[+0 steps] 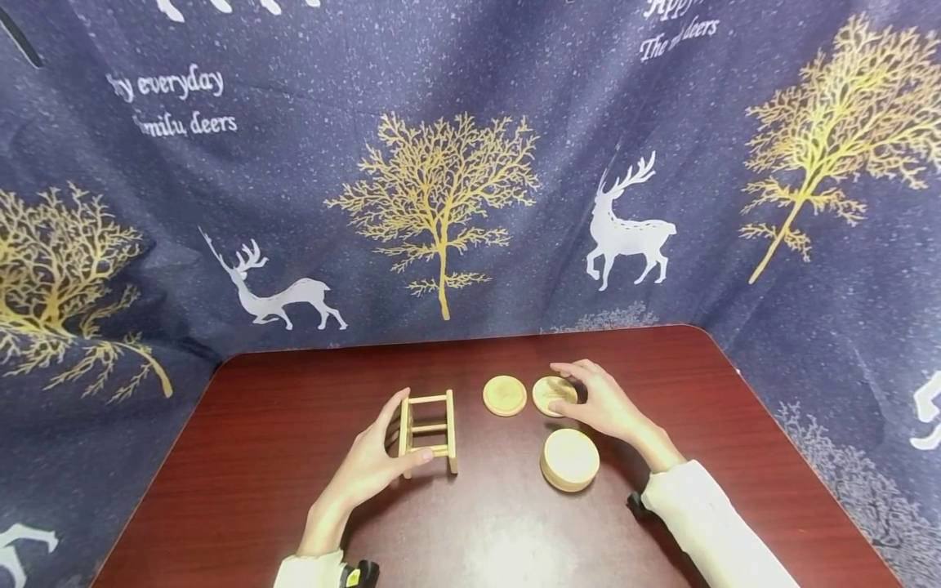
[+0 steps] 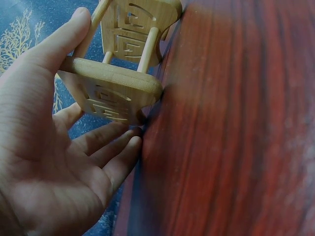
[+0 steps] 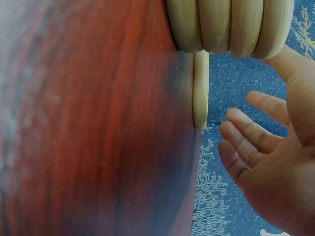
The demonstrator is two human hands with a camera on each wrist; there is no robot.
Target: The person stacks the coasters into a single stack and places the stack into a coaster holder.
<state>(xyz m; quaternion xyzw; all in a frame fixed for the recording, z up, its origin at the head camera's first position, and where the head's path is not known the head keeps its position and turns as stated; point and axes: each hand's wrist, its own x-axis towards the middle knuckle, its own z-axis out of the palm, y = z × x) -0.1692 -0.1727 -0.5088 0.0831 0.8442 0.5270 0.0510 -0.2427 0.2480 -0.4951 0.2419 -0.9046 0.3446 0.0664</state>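
My left hand [image 1: 367,461] grips a small light wooden coaster rack [image 1: 451,429] by its left side, thumb at the near rail and index finger at the far end. In the left wrist view, a cut-out pattern shows on the rack's side panels [image 2: 115,96], and the other fingers lie loosely beside it. Over a round wooden coaster [image 1: 545,394] hovers my right hand [image 1: 606,404], thumb and fingers spread on either side of it. The right wrist view has the fingers [image 3: 251,135] apart from that coaster [image 3: 201,91], which lies flat on the table.
Another round coaster [image 1: 504,396] lies just left of the one under my right hand. Nearer to me stands a stack of several coasters [image 1: 569,459]. The dark red table [image 1: 243,457] ends at a blue cloth [image 1: 353,269] printed with deer and trees.
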